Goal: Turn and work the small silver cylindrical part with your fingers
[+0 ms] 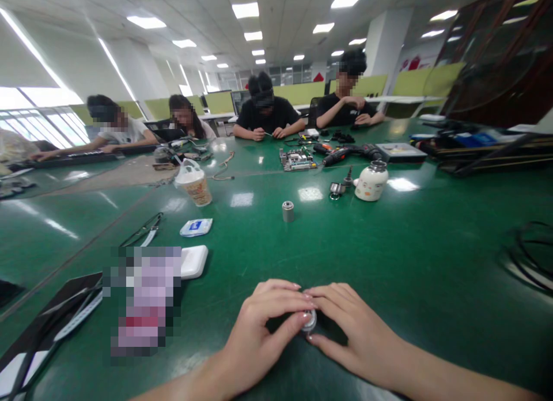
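Observation:
Close to me on the green table, my left hand (270, 320) and my right hand (352, 326) meet around a small round metal part (309, 320). The left thumb presses on its top, with the left fingers curled over its far side. From the right, my right thumb and fingers close about it. Most of the part is covered by the fingers, so its full shape is hidden. Farther out, straight ahead, a short metal cylinder (288, 211) stands upright, apart from both hands.
Left lie a blurred-out pinkish object (149, 297), a white case (194, 261), a small packet (196, 227) and straps. Beyond stand a drink cup (195, 185) and a white bottle (371, 182). A circuit board (298, 159) and power drill (341, 153) lie farther back; several people sit opposite.

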`<state>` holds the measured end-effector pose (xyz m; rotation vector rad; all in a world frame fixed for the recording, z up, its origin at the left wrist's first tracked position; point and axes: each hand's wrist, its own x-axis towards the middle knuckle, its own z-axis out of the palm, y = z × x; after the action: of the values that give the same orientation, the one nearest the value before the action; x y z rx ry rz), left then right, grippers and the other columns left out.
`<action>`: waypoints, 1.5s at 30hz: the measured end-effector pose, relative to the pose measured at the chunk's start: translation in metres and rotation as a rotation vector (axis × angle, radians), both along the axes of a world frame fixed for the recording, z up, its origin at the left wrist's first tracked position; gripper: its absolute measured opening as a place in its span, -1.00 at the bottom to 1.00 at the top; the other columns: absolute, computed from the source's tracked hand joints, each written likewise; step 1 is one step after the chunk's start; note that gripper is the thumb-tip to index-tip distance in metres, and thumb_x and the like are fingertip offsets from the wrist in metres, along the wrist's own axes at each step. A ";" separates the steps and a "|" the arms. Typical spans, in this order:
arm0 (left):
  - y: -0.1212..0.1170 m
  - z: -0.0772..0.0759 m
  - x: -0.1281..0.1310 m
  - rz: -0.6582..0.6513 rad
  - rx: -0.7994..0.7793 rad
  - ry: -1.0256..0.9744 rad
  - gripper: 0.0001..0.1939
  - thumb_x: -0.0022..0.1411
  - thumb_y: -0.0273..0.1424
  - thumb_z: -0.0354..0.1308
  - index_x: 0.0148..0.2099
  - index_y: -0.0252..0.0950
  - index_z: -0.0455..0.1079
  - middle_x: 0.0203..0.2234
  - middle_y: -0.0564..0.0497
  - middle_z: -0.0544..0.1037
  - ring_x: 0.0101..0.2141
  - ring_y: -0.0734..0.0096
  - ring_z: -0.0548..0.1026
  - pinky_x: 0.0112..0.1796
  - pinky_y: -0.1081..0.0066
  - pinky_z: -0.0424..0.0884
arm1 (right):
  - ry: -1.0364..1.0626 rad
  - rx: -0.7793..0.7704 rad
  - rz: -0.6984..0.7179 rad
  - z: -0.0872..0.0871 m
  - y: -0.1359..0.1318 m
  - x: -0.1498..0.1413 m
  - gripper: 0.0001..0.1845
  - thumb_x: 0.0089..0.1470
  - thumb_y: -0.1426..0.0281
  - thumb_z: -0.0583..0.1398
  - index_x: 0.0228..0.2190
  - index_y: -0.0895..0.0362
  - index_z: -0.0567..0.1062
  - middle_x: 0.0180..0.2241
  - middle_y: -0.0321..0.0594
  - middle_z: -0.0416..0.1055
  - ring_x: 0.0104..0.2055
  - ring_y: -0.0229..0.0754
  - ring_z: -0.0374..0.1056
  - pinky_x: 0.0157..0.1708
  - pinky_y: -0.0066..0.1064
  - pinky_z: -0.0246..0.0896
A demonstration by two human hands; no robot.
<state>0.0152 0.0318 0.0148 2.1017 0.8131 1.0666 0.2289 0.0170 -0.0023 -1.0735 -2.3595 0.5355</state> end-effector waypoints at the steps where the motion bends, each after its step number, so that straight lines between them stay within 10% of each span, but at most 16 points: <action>1: 0.000 0.000 0.000 0.003 0.003 0.011 -0.78 0.27 -0.50 0.22 -0.08 -0.12 0.54 -0.19 0.07 0.66 -0.09 0.34 0.52 -0.02 0.33 0.39 | 0.002 0.000 0.004 0.000 0.000 0.000 -0.62 0.12 0.35 0.27 -0.02 0.07 0.39 0.02 -0.15 0.41 0.04 -0.07 0.30 0.03 -0.17 0.17; 28: -0.003 0.007 -0.004 0.001 0.138 0.153 -0.69 0.27 -0.57 0.16 0.02 -0.17 0.45 -0.12 0.00 0.62 -0.06 0.32 0.50 -0.03 0.34 0.40 | 0.063 -0.181 -0.099 0.007 0.005 -0.006 -0.60 0.01 0.17 0.34 -0.09 -0.06 0.49 0.06 -0.23 0.35 0.06 -0.02 0.26 0.04 -0.13 0.15; 45: 0.004 0.008 0.000 0.006 -0.153 0.055 -0.87 0.24 -0.46 0.24 -0.15 -0.18 0.53 -0.19 0.01 0.63 -0.10 0.29 0.52 -0.04 0.27 0.42 | 0.111 -0.202 -0.125 0.007 0.005 -0.007 -0.65 0.01 0.18 0.33 -0.14 -0.03 0.50 0.00 -0.24 0.40 0.02 -0.04 0.29 0.03 -0.13 0.13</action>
<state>0.0148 0.0353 0.0224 2.0075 0.8996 0.9234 0.2216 0.0218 0.0051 -1.2371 -2.1610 0.7794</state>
